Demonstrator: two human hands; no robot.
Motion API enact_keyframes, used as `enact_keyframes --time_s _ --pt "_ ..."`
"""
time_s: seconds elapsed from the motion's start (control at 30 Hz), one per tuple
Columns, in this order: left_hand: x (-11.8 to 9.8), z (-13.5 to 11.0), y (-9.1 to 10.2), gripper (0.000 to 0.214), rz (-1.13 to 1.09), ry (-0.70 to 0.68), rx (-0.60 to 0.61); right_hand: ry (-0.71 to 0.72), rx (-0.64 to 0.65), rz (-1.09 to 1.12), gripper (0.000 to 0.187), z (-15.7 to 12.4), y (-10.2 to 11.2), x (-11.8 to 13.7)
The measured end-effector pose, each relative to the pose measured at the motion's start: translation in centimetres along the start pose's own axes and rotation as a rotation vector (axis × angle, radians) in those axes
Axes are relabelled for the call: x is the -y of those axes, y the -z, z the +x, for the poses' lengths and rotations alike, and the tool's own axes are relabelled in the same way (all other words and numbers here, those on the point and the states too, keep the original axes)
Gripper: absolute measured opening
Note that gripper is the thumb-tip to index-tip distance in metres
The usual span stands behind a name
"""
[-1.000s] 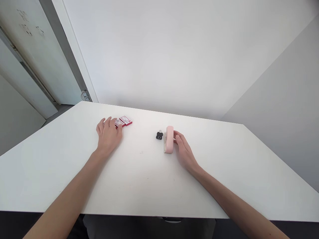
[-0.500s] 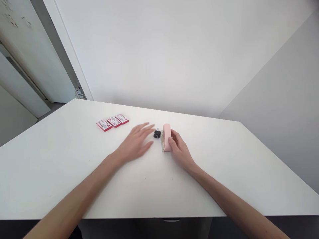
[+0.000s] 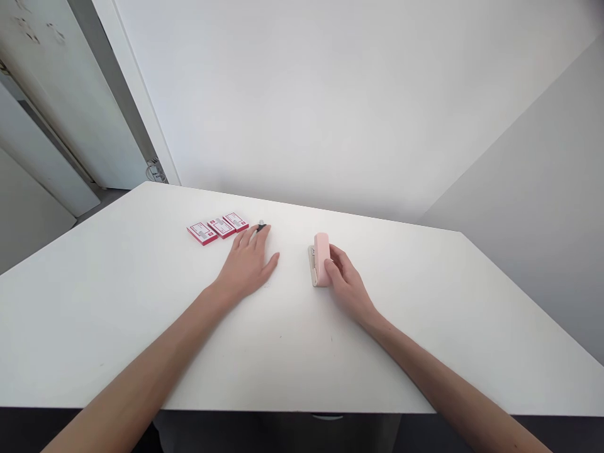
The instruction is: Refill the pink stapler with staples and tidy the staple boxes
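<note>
Pink stapler [image 3: 322,259] stands near the middle of the desk [image 3: 302,358], its long side running away from the person, its cream base [image 3: 312,267] showing along the left. The right hand [image 3: 352,286] has it from the right: the thumb lies against the pink body and the other fingers curl behind it, so the fingers are clamped on the stapler, though their tips are hidden.

The left hand [image 3: 245,261] lies palm down to the left of the stapler, well apart from it. Its thumb sticks out from the other fingers, which are a little apart and reach over a small black object [image 3: 261,228]. Only the far part of that object shows, with a pale tip, so it is unclear how the fingertips meet it.

Just beyond and to the left of this hand, three flat red-and-white boxes lie in a slanting row, side by side: a left box [image 3: 202,233], a middle box [image 3: 221,227] and a right box [image 3: 236,221]. A white wall [image 3: 330,94] rises behind the desk, and a bundle of cables [image 3: 155,170] sits by the desk's far left corner.
</note>
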State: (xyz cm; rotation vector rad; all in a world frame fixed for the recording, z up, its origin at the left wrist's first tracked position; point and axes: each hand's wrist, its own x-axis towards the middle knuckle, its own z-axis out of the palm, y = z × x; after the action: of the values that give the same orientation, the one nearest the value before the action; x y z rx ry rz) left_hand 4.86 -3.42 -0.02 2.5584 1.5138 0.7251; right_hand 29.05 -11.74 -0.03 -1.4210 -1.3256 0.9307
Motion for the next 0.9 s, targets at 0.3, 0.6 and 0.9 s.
enact_keyframes --time_s 0.3,0.6,0.9 --pt "1.0 -0.1 -0.1 0.067 0.127 0.16 -0.121 -0.007 0.011 0.0 0.054 0.1 0.1 -0.2" --pt "1.0 -0.1 -0.1 0.062 0.154 0.114 -0.233 -0.012 0.028 -0.022 0.059 0.0 0.0 0.3" --pt "-0.4 -0.4 0.6 0.032 -0.148 -0.253 -0.063 0.11 0.068 -0.193 0.041 0.1 0.1 0.0"
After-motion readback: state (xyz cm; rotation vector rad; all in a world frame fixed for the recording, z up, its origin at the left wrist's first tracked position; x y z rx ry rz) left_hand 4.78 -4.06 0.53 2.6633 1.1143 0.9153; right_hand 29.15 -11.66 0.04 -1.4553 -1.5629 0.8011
